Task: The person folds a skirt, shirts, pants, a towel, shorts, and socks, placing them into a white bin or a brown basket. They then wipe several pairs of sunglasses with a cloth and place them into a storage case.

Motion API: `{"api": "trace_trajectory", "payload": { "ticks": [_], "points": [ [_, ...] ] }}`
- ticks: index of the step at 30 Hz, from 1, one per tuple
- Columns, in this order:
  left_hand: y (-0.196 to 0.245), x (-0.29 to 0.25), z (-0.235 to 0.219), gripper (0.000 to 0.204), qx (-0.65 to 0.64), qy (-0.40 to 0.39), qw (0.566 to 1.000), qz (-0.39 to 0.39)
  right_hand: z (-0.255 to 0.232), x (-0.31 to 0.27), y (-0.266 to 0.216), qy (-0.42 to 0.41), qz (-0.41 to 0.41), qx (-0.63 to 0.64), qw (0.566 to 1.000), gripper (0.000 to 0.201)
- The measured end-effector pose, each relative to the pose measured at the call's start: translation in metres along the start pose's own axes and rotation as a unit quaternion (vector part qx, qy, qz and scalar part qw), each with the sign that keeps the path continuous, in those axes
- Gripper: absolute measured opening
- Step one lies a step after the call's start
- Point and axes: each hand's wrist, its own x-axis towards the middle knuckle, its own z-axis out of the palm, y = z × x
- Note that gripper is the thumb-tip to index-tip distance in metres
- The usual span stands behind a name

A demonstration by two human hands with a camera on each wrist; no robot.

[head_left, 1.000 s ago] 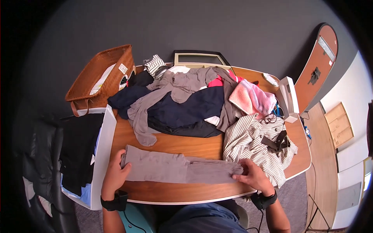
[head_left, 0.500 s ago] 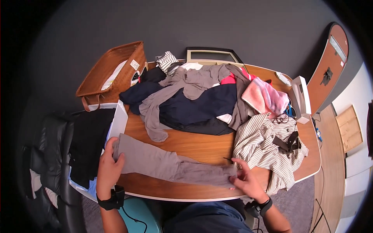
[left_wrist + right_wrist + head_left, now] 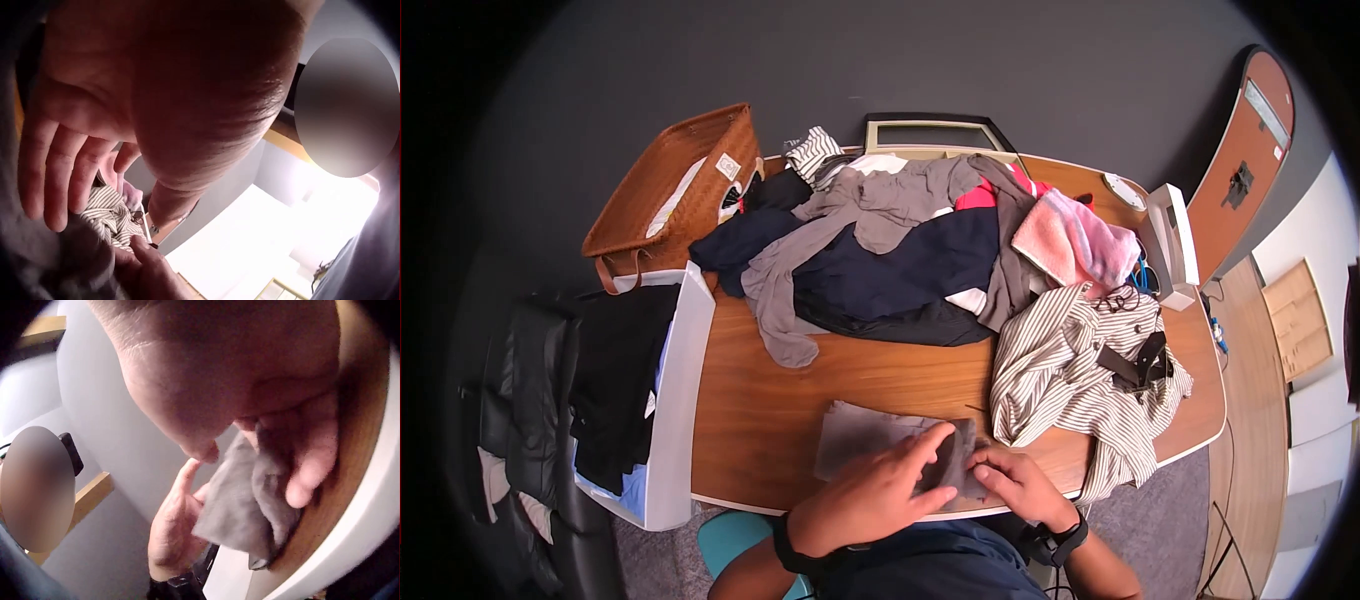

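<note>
A grey garment point(image 3: 865, 435), folded into a short flat bundle, lies at the front edge of the wooden table point(image 3: 880, 375). Over it reaches my left hand point(image 3: 880, 495), its fingers extended across the cloth; the left wrist view shows those fingers straight. At the bundle's right end, my right hand point(image 3: 1020, 485) pinches the cloth between thumb and fingers. In the right wrist view, the grey cloth point(image 3: 234, 506) runs between that hand's thumb and fingers, with the left hand point(image 3: 175, 531) beyond it. Part of the bundle is hidden under the left hand.
A heap of clothes point(image 3: 900, 260) covers the table's back half. A striped shirt point(image 3: 1040, 370) lies on the right, near a pink towel point(image 3: 1075, 240). On the left stand a white box point(image 3: 675, 420) with black clothing point(image 3: 620, 380) and a wicker basket point(image 3: 720, 200).
The long grey strip has been folded over to the right into a shorter bundle. My left hand has moved from its left end across to my right hand, which stays near the right end.
</note>
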Motion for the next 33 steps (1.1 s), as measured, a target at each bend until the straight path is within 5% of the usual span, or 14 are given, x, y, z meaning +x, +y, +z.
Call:
{"api": "trace_trajectory", "payload": {
  "ticks": [1,4,5,6,8,9,13,18,24,28,33],
  "points": [
    [-0.001,0.003,0.002,0.054,-0.066,-0.035,0.997,-0.033,-0.001,-0.002,-0.007,0.009,0.018,-0.008,1.000,0.033],
    [-0.027,-0.002,-0.015,0.053,-0.027,0.070,0.992,-0.098,0.001,0.001,-0.009,0.026,0.072,-0.034,0.996,0.036],
    [-0.030,-0.003,-0.023,0.053,0.033,0.093,0.988,-0.123,0.001,0.002,-0.019,0.026,0.092,-0.160,0.983,0.046],
    [-0.036,-0.007,-0.027,0.053,0.036,0.094,0.987,-0.125,0.005,0.004,-0.015,0.023,0.089,-0.158,0.983,0.046],
    [-0.053,-0.017,-0.028,0.055,0.203,0.169,0.958,-0.115,0.014,0.008,-0.004,0.148,-0.146,-0.245,0.947,0.063],
    [-0.058,-0.021,-0.027,0.060,0.201,0.172,0.954,-0.141,0.016,0.007,-0.015,0.138,-0.107,-0.226,0.958,0.077],
    [-0.060,-0.027,-0.023,0.064,0.173,0.144,0.949,-0.223,0.019,0.006,-0.026,0.125,-0.027,-0.269,0.955,0.077],
    [-0.060,-0.022,-0.027,0.067,0.013,0.105,0.962,-0.253,0.019,0.012,-0.019,0.142,-0.138,-0.299,0.933,0.047],
    [-0.043,-0.012,-0.020,0.062,-0.070,0.131,0.980,-0.132,0.022,0.017,-0.016,0.076,-0.163,-0.223,0.958,0.027],
    [-0.012,0.006,0.002,0.061,-0.179,0.008,0.979,-0.102,0.027,0.018,-0.004,0.081,-0.189,-0.205,0.957,0.027],
    [-0.034,0.009,0.019,0.049,-0.119,-0.045,0.986,-0.108,0.023,0.016,0.000,0.106,-0.054,-0.060,0.991,0.037]
  ]
}}
